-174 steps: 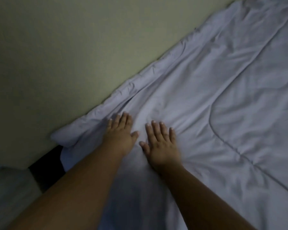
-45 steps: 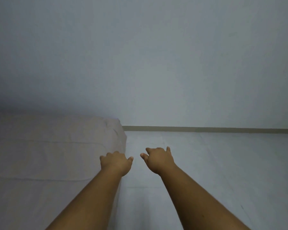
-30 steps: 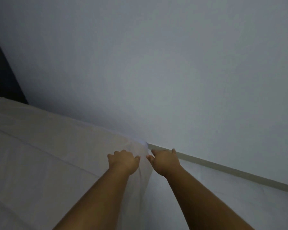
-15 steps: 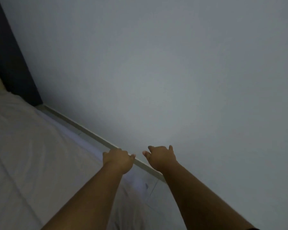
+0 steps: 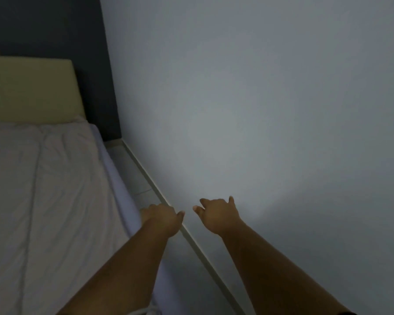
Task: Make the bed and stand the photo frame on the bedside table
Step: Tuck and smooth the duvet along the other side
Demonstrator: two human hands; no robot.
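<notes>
Bed-making, side view from the head camera. The duvet (image 5: 55,189) lies spread over the bed (image 5: 121,178) at the left of the view, reaching up to the beige headboard (image 5: 30,89). It is broadly flat but shows shallow creases along its stitched seams and a small bunching at the top corner. Its right edge hangs over the side of the bed. The left hand (image 5: 160,218) hovers over this edge, knuckles up and fingers curled under out of sight, so whether it pinches the cloth or holds nothing cannot be told. The right hand (image 5: 217,214) is just beside it, over the skirting board (image 5: 191,237), loosely half-curled with thumb and one finger out, holding nothing. A narrow strip of floor (image 5: 132,169) separates the bed from the pale wall (image 5: 259,110); a dark wall (image 5: 43,26) stands behind the headboard. Neither the photo frame nor the bedside counter is in view. Judged stage: final straightening of the bed's right side, with the frame step not yet done. Risks: a one-handed tug on the edge would probably drag the duvet askew and deepen the creases. The tight gap at the wall leaves little room for the arms, so a knuckle may scrape the wall. The dim light may hide remaining wrinkles.
</notes>
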